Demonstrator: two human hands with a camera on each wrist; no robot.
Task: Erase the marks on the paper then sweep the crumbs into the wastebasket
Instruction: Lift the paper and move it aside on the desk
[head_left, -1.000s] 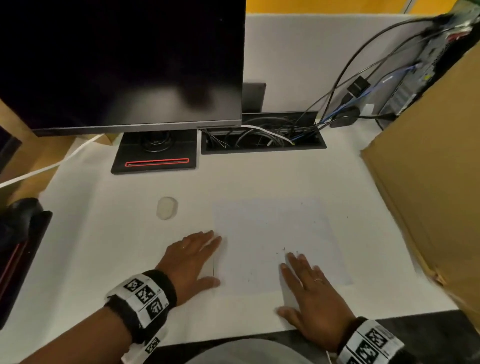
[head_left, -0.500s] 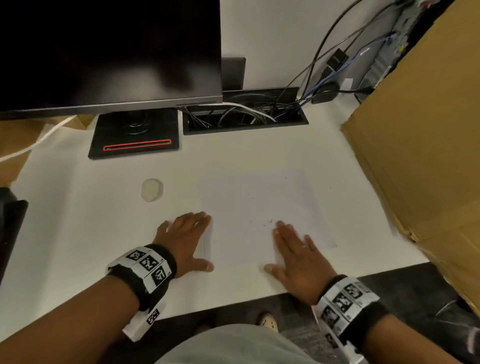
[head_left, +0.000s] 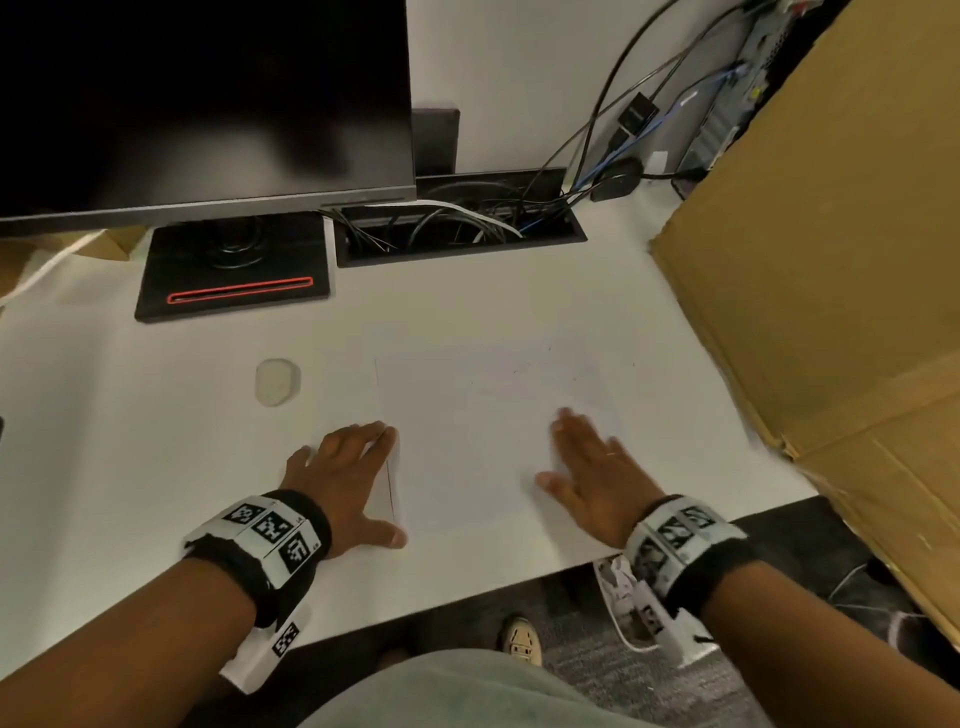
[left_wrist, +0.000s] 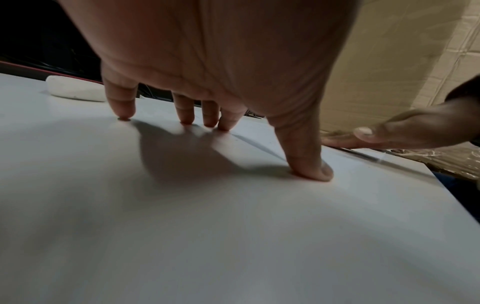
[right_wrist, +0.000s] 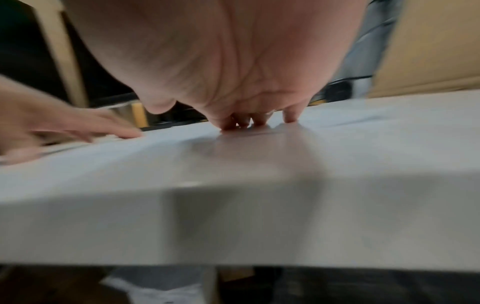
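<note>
A white sheet of paper (head_left: 483, 441) lies flat on the white desk (head_left: 130, 467), with a few tiny dark crumbs (head_left: 519, 371) near its far edge. My left hand (head_left: 348, 478) presses flat on the paper's left edge, fingers (left_wrist: 122, 107) straight and spread. My right hand (head_left: 587, 467) lies flat on the paper's right half, blurred by motion, its fingers (right_wrist: 291, 116) touching the sheet. A white oval eraser (head_left: 277, 381) rests on the desk left of the paper, seen also behind the little finger as the eraser (left_wrist: 75, 88). No wastebasket is in view.
A dark monitor (head_left: 208, 104) on a black stand (head_left: 234, 270) fills the back left. A cable tray (head_left: 457, 223) with wires sits behind the paper. A large cardboard box (head_left: 831, 260) walls off the right side. The desk's front edge (head_left: 467, 587) runs just below my wrists.
The right hand has slid toward the right across the paper and is now blurred. The left hand keeps its place on the paper's left edge. The head view has tilted down.
</note>
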